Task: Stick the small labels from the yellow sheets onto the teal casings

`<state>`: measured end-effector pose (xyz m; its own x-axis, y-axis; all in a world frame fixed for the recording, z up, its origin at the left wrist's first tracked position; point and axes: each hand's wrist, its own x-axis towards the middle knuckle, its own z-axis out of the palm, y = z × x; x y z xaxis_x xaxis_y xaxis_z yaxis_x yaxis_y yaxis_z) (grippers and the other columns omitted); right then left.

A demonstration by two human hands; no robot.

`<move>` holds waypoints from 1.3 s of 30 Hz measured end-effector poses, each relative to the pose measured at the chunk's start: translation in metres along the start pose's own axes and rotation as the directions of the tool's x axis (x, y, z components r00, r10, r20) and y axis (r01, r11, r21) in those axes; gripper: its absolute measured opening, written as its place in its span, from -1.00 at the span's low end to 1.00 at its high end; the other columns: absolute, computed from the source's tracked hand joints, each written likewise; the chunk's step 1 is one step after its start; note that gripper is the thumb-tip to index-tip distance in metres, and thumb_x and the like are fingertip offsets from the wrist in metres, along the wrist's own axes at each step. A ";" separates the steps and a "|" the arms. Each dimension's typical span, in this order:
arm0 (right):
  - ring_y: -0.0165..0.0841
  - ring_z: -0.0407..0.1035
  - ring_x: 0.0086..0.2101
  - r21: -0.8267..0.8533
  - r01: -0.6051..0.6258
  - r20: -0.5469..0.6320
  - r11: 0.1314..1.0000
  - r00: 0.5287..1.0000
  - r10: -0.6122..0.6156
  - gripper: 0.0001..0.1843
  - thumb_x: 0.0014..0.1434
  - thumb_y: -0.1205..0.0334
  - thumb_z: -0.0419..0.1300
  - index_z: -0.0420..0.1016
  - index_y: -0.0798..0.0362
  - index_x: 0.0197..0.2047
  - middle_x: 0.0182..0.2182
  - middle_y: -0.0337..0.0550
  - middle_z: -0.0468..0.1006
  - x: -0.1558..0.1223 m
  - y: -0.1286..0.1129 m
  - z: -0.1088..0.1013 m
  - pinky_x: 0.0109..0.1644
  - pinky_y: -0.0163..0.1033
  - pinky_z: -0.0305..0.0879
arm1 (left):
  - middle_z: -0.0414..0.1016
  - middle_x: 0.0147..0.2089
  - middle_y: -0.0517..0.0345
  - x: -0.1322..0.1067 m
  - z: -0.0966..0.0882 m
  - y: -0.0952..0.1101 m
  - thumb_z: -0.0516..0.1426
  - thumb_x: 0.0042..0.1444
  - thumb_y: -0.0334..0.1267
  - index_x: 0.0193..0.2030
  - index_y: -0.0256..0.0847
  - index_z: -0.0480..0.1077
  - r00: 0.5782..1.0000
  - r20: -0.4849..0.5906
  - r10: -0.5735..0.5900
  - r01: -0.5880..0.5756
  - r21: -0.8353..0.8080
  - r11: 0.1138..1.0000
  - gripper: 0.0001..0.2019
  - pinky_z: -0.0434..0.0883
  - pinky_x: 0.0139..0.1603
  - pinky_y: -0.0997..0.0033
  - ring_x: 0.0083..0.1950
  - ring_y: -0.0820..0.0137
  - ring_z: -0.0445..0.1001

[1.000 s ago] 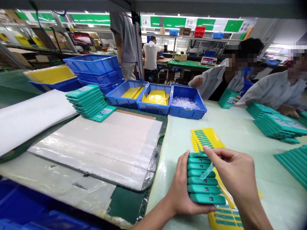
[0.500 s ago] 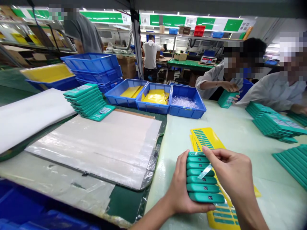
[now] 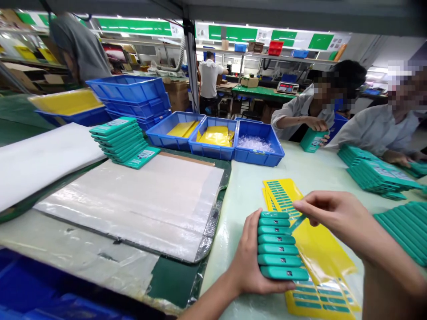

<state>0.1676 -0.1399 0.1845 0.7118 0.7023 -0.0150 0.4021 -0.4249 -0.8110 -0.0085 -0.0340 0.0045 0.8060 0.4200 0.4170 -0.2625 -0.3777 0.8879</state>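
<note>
1. Left grip state: the left grip (image 3: 245, 262) is closed around a stack of green cases (image 3: 278, 250), with fingers along the left side and a thumb below the nearest case.
2. Right grip state: the right grip (image 3: 333, 212) pinches a thin green strip (image 3: 298, 223) between thumb and forefinger. The strip slants down and leftward from the fingertips; its free end lies just beside the stack. Whether they touch cannot be told.
3. Stack position: the stack sits inside the left grip, just left of the right grip, narrow end faces toward the wearer. Small dark marks show on most of these faces.
4. Hold the stack squarely. Loose pressure would probably let the cases slide out of line.
5. Handle the strip by one end only. It looks thin and flexible, so a tighter pinch or a twist could crease it.
6. Turn the strip parallel to the end faces before any contact; at its present slant, one corner may catch first.
7. Allow clearance over the yellow sheets (image 3: 316, 246), which lie on the desk (image 3: 246, 182) under and between both grips. Rows of similar strips show on them; a dragging wrist could shift them.
</note>
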 end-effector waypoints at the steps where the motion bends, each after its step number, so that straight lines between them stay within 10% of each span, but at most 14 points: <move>1: -0.33 0.43 -0.50 0.113 -0.002 -0.035 0.994 0.999 0.006 -0.48 -0.03 -0.30 0.53 0.71 0.04 -0.41 -0.52 -0.10 0.60 -0.004 0.000 0.000 -0.47 -0.29 0.26 | 0.01 0.67 -0.34 0.000 0.000 0.000 0.59 -0.27 0.33 0.72 -0.11 -0.19 1.000 0.005 0.004 -0.004 0.000 1.000 0.56 0.16 0.67 -0.48 0.68 -0.41 0.07; 5: -0.37 0.50 -0.49 0.342 0.020 -0.243 0.939 0.968 0.068 -0.57 -0.12 -0.08 0.62 0.74 0.06 -0.29 -0.45 -0.10 0.67 -0.018 0.000 0.020 -0.45 -0.36 0.42 | -0.01 0.67 -0.36 0.000 -0.001 0.001 0.59 -0.27 0.33 0.73 -0.10 -0.25 1.000 0.023 -0.006 0.007 -0.004 1.000 0.60 0.14 0.67 -0.51 0.68 -0.41 0.07; 29: -0.26 0.60 -0.43 0.360 -0.064 -0.193 0.931 0.971 0.141 -0.61 -0.07 -0.06 0.54 0.73 0.09 -0.30 -0.39 -0.02 0.72 -0.031 -0.005 0.050 -0.37 -0.26 0.61 | -0.09 0.70 -0.34 0.002 -0.004 0.000 0.63 -0.28 0.25 0.74 -0.04 -0.32 0.998 0.043 -0.038 0.036 0.036 0.999 0.63 0.10 0.67 -0.54 0.71 -0.41 -0.02; 39: -0.29 0.39 -0.54 -0.112 -0.063 -0.146 0.992 0.988 0.046 -0.49 -0.01 -0.12 0.37 0.68 0.07 -0.09 -0.60 -0.29 0.46 -0.010 0.009 0.035 -0.41 -0.18 0.24 | -0.11 0.71 -0.35 0.004 -0.005 0.005 0.57 -0.22 0.35 0.74 -0.08 -0.28 0.998 0.041 -0.056 0.055 0.031 0.998 0.58 0.12 0.67 -0.51 0.71 -0.41 -0.02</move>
<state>0.1443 -0.1310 0.1570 0.8059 0.5911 0.0327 0.4184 -0.5297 -0.7378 -0.0091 -0.0296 0.0114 0.8404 0.4064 0.3585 -0.2016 -0.3796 0.9029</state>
